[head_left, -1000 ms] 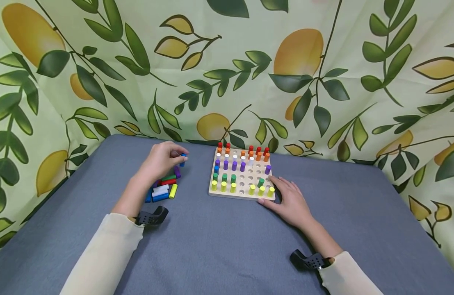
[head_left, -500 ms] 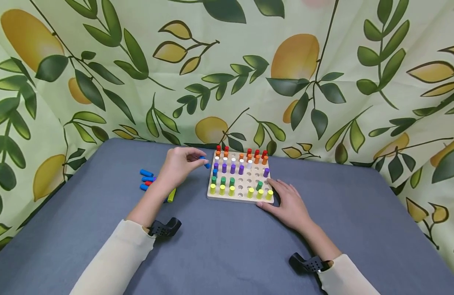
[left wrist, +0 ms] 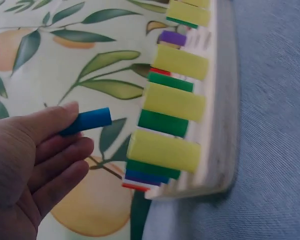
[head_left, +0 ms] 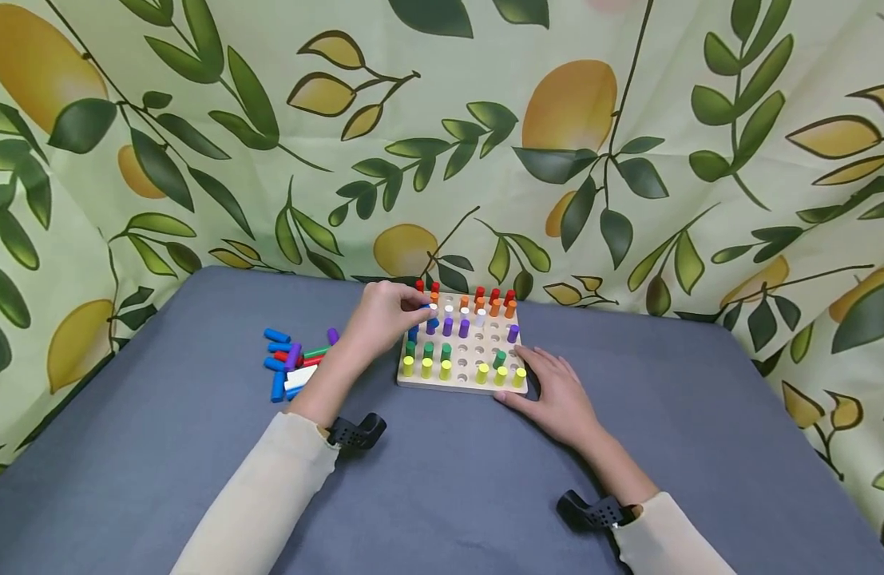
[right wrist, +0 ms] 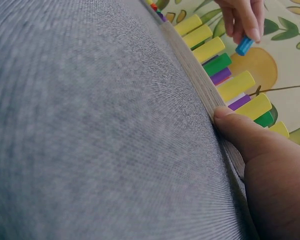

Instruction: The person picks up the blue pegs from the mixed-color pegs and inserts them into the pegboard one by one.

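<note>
My left hand (head_left: 384, 315) pinches a blue peg (left wrist: 92, 121) between thumb and fingers, above the left part of a wooden pegboard (head_left: 442, 384). In the left wrist view the peg's free end points toward the board, apart from the standing pegs. Rows of red, orange, white, purple, green and yellow pegs (head_left: 445, 370) stand upright in the board, with open holes among them. My right hand (head_left: 560, 403) holds the board's near right corner, thumb (right wrist: 235, 122) against the front edge and fingers at the right side. Those fingers are hidden in the right wrist view.
On the blue-grey cloth (head_left: 456, 479), left of the board, lies a loose pile of blue, white, red, green and purple pegs (head_left: 295, 356), partly behind my left forearm. A leaf-and-fruit printed curtain (head_left: 442, 128) hangs behind the table.
My left hand has carried the blue peg rightward from beside the loose pile to over the board's left part. My right hand has stayed at the board's corner.
</note>
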`<state>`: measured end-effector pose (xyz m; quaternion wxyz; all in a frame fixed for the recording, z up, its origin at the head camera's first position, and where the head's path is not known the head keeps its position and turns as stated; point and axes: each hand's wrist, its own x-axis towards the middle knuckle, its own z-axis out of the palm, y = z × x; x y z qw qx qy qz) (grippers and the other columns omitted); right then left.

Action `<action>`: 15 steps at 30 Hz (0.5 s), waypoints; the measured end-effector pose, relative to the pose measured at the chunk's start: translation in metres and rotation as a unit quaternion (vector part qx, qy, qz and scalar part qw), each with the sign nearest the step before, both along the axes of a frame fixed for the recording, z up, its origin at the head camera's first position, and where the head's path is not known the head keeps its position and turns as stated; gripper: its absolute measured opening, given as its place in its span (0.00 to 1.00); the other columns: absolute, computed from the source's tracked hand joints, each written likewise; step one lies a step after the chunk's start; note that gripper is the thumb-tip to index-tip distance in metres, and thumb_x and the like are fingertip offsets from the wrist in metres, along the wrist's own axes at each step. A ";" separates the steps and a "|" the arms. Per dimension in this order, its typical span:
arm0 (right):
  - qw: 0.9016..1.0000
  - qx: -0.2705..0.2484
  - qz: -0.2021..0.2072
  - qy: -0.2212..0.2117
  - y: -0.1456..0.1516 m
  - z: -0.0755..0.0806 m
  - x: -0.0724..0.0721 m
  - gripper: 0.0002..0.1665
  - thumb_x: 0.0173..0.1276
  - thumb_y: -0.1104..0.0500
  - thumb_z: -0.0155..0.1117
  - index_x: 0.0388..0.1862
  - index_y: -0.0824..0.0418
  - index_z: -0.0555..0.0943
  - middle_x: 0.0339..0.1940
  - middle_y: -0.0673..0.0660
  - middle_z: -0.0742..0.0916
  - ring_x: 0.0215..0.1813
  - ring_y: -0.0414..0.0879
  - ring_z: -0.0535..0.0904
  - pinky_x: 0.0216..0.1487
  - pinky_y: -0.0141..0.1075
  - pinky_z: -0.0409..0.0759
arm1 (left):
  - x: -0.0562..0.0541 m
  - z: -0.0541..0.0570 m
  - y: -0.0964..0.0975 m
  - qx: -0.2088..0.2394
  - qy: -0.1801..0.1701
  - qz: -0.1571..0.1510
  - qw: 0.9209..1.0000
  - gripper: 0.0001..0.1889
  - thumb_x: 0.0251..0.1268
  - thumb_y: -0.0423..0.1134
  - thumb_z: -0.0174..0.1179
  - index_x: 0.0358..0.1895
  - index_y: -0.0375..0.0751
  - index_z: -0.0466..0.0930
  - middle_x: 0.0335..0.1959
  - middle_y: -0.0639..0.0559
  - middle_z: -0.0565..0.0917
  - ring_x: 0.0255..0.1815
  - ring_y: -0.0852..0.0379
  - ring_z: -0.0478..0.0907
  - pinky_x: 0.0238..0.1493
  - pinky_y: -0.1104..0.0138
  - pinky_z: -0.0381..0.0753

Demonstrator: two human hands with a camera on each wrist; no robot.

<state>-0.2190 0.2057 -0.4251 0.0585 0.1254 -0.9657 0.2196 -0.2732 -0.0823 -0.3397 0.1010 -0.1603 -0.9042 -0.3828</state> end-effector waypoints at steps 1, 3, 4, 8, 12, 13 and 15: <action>1.000 -0.001 0.001 0.001 -0.001 0.000 0.000 0.54 0.61 0.30 0.68 0.78 0.57 0.66 0.76 0.61 0.74 0.79 0.62 0.64 0.80 0.62 0.52 | 0.000 -0.001 -0.001 -0.005 0.002 0.000 1.000 0.13 0.61 0.42 0.73 0.45 0.38 0.91 0.36 0.47 0.91 0.36 0.55 0.86 0.41 0.64 0.87; 1.000 -0.002 0.001 0.003 -0.003 0.000 -0.001 0.53 0.61 0.30 0.68 0.77 0.57 0.67 0.76 0.61 0.74 0.79 0.62 0.64 0.80 0.62 0.52 | -0.001 -0.003 -0.004 -0.016 0.012 0.002 1.000 0.13 0.61 0.42 0.73 0.44 0.39 0.91 0.35 0.48 0.91 0.36 0.55 0.85 0.41 0.63 0.86; 1.000 -0.003 0.001 0.003 -0.004 0.000 -0.001 0.53 0.61 0.30 0.68 0.77 0.57 0.67 0.76 0.61 0.74 0.79 0.62 0.64 0.80 0.62 0.53 | -0.001 -0.004 -0.005 -0.019 0.016 0.004 1.000 0.12 0.60 0.43 0.73 0.44 0.40 0.91 0.35 0.49 0.91 0.36 0.55 0.85 0.41 0.63 0.86; 1.000 -0.001 0.002 0.008 -0.005 0.000 0.000 0.53 0.61 0.31 0.68 0.77 0.59 0.67 0.75 0.62 0.75 0.79 0.63 0.64 0.80 0.63 0.53 | -0.001 -0.009 -0.006 -0.032 0.016 0.007 0.999 0.12 0.61 0.43 0.72 0.44 0.42 0.92 0.36 0.50 0.91 0.37 0.56 0.85 0.41 0.62 0.84; 1.000 0.002 -0.002 0.006 -0.003 0.001 0.000 0.53 0.61 0.32 0.69 0.77 0.58 0.67 0.75 0.62 0.75 0.79 0.64 0.64 0.80 0.63 0.53 | -0.003 -0.015 -0.004 -0.031 -0.016 -0.009 0.999 0.12 0.64 0.42 0.71 0.47 0.43 0.91 0.39 0.50 0.91 0.39 0.56 0.83 0.43 0.62 0.83; 1.000 0.003 -0.003 0.005 -0.003 0.001 0.000 0.53 0.61 0.32 0.69 0.77 0.58 0.67 0.75 0.62 0.75 0.79 0.63 0.64 0.80 0.63 0.53 | -0.004 -0.017 -0.003 -0.030 -0.023 -0.012 0.999 0.12 0.64 0.42 0.71 0.47 0.43 0.91 0.40 0.50 0.91 0.39 0.55 0.83 0.43 0.62 0.83; 1.000 0.006 -0.003 0.000 -0.003 0.002 -0.001 0.53 0.62 0.31 0.68 0.77 0.58 0.66 0.76 0.62 0.74 0.79 0.63 0.64 0.80 0.62 0.53 | -0.005 -0.020 -0.003 -0.028 -0.035 -0.013 0.999 0.11 0.64 0.42 0.71 0.47 0.43 0.91 0.41 0.50 0.91 0.40 0.55 0.82 0.44 0.62 0.83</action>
